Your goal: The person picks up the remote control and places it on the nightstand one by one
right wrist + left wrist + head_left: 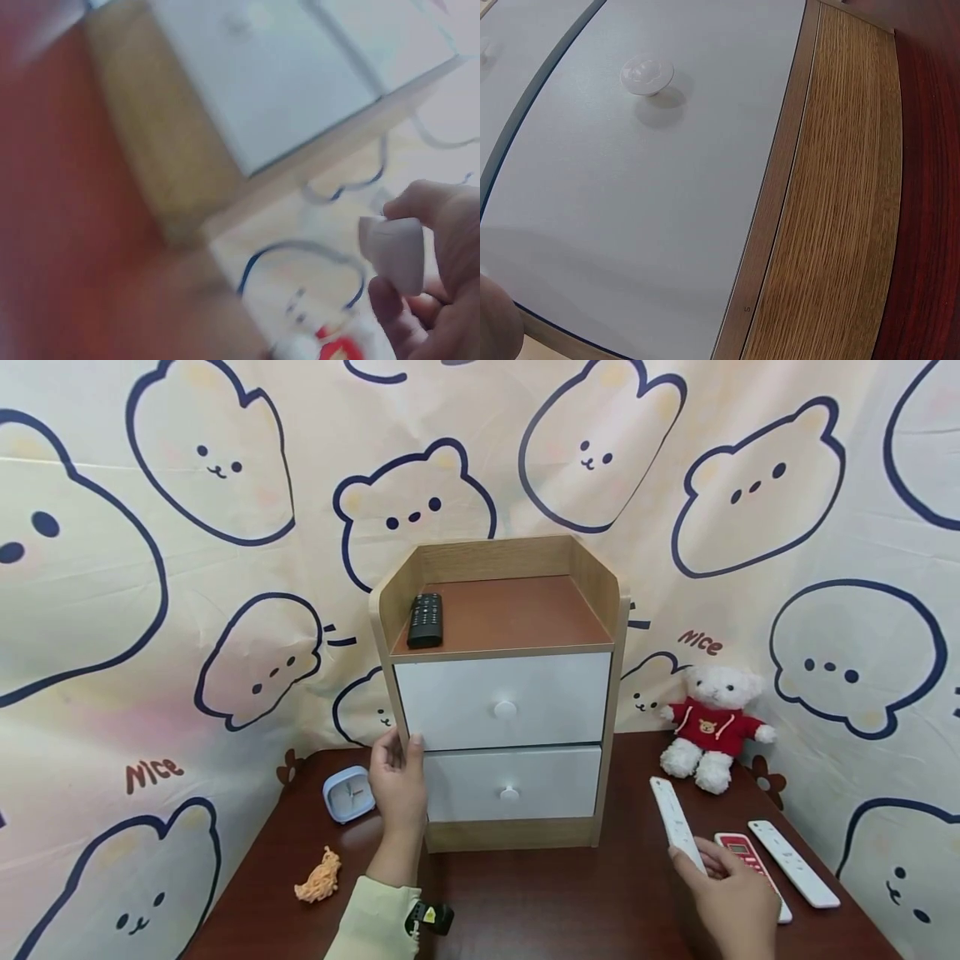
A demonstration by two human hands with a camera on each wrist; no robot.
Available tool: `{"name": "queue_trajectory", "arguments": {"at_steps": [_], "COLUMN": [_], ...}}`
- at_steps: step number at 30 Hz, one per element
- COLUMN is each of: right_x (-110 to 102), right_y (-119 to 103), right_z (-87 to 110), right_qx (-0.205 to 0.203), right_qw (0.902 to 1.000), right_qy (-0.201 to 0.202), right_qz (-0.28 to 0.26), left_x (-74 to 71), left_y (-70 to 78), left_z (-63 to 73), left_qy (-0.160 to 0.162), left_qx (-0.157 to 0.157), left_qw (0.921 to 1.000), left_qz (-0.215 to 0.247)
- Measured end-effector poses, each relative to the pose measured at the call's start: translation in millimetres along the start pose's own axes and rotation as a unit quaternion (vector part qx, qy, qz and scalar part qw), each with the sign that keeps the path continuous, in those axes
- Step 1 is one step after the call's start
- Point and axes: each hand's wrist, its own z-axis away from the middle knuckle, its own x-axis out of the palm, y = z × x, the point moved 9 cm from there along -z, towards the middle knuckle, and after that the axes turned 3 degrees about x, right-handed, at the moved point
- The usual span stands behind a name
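Observation:
My right hand [731,897] holds a white remote control [673,818] above the right part of the table. In the right wrist view, the near end of that remote [401,255] shows between thumb and fingers. My left hand [399,781] grips the left edge of a small wooden cabinet [513,835], thumb at the front and fingers along the side. Its upper drawer [457,702] and lower drawer [465,785] are closed, both white with round knobs. On the cabinet's brown top lies a black remote control [426,620]. Only a fingertip [496,322] shows in the left wrist view.
Near my right hand lie a red-and-white remote control [738,845] and another white remote [795,864]. Behind them sits a white teddy bear [716,727] in a red sweater. A blue alarm clock [348,793] and an orange braided object [320,877] are at left.

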Motion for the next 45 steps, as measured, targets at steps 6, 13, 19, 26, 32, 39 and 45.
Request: {"name": "queue_trajectory", "arguments": {"at_steps": [6, 13, 19, 26, 32, 39, 45], "right_x": [-25.7, -35.3, -34.6, -26.8, -18.5, 8.1, 33.7], "right_y": [-45.2, -117.6, -199.3, -299.5, -376.1, -435.1, -455.1], "right_z": [20.4, 42.6, 57.2, 66.5, 64.8, 43.9, 32.8], "right_qx": [0.015, -0.054, -0.184, -0.347, -0.401, -0.364, -0.325], "right_qw": [0.9800, 0.9183, 0.9128, 0.9090, 0.9081, 0.9278, 0.9350], "right_qy": [0.029, 0.008, -0.031, -0.041, -0.043, -0.071, -0.117], "right_qz": [-0.196, -0.392, -0.363, -0.228, -0.112, 0.038, 0.079], "left_x": [-0.8, -4.9, -5.4, -6.5, -7.1, -5.7, -3.8], "left_y": [0.0, 2.0, 1.7, 2.3, -1.6, -5.4, -5.7], "left_z": [1.0, 2.2, -0.4, -3.2, -4.5, -3.7, -1.8], "left_qy": [-0.002, 0.005, 0.005, 0.014, 0.013, 0.010, 0.006], "left_qx": [-0.010, -0.006, 0.004, 0.001, -0.009, -0.015, -0.016], "left_qw": [0.9999, 1.0000, 1.0000, 0.9999, 0.9999, 0.9998, 0.9998], "left_qz": [0.003, -0.002, 0.003, 0.005, 0.001, 0.000, 0.009]}}
